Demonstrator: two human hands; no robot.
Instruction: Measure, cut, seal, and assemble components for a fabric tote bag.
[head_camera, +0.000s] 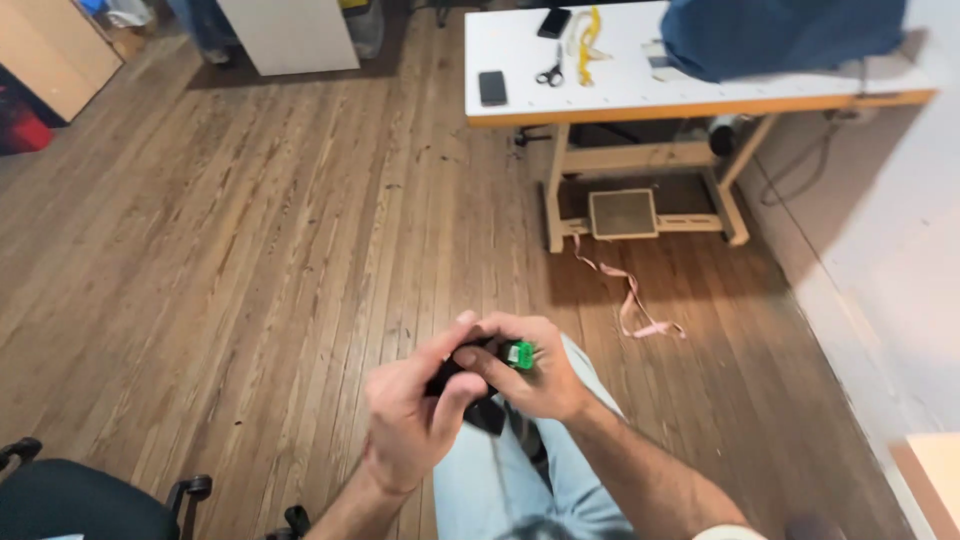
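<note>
both hands meet over the person's lap, above a leg in pale blue trousers (480, 480). the left hand (405, 415) is curled round the near end of a small dark object (462, 362), thumb stretched up along its top, the other fingers wrapped under it. the right hand (530, 375) comes in from the other side and pinches the far end, where a bright green piece (520, 354) shows between its fingertips. so both sets of fingers are clenched on the same thing, not loose. the dark object lies roughly level, its long axis running from lower left to upper right, green end pointing right and a little away from the person. what it is exactly i cannot tell, most of it is hidden by fingers.

beyond, on the plank floor (250, 250), a pink strip of cloth (630, 300) trails near a white work table (620, 95). on the table lie scissors (550, 72), two dark phones (492, 87), a yellow tape (588, 35) and a heap of blue fabric (780, 35). a black chair (80, 500) stands at lower left
</note>
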